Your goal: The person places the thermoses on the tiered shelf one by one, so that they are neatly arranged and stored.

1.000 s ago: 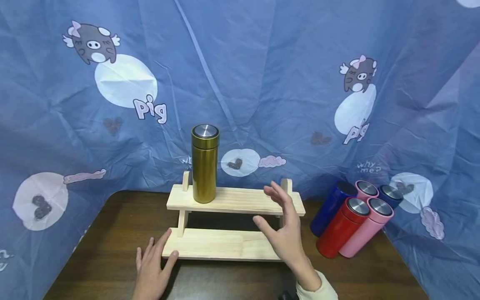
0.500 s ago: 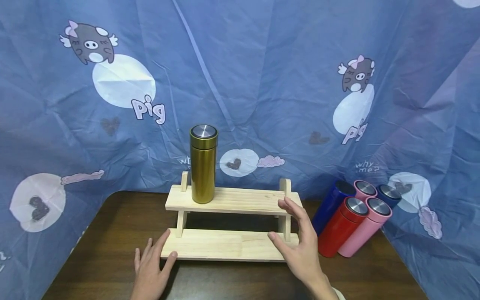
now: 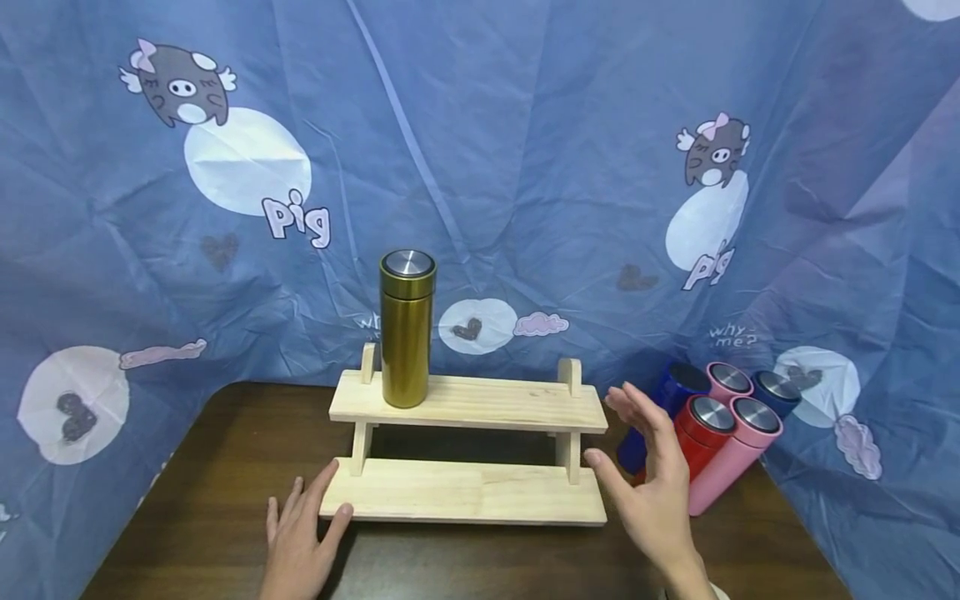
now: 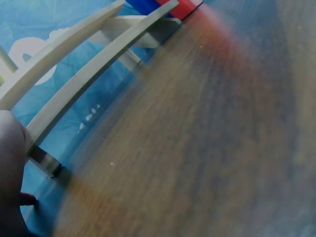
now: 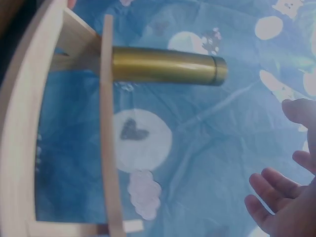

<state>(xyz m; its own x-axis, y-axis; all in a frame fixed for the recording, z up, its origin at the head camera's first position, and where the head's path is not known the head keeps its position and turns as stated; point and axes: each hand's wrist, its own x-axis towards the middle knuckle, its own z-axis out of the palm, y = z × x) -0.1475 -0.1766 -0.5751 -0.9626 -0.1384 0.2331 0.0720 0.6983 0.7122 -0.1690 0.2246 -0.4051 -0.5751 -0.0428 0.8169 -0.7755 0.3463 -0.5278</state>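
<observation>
A gold thermos bottle (image 3: 407, 342) with a steel-topped lid stands upright on the left part of the upper shelf of a two-tier wooden rack (image 3: 465, 492). My left hand (image 3: 302, 533) rests at the left end of the lower shelf, thumb and forefinger at its edge. In the left wrist view, part of that hand (image 4: 11, 168) shows beside the rack. My right hand (image 3: 654, 483) is held in the air right of the rack, fingers and thumb apart, with nothing in it. It overlaps the red thermos bottle (image 3: 705, 429) in the head view.
Around the red bottle stand a pink thermos bottle (image 3: 738, 458), another pink bottle (image 3: 729, 379), a blue bottle (image 3: 678, 383) and a dark blue bottle (image 3: 776, 390). A blue printed cloth (image 3: 480, 167) hangs behind the brown wooden table (image 3: 217, 483).
My right hand has moved to the right, from in front of the rack's right side toward the grouped bottles. The left hand, rack and gold thermos bottle have stayed put.
</observation>
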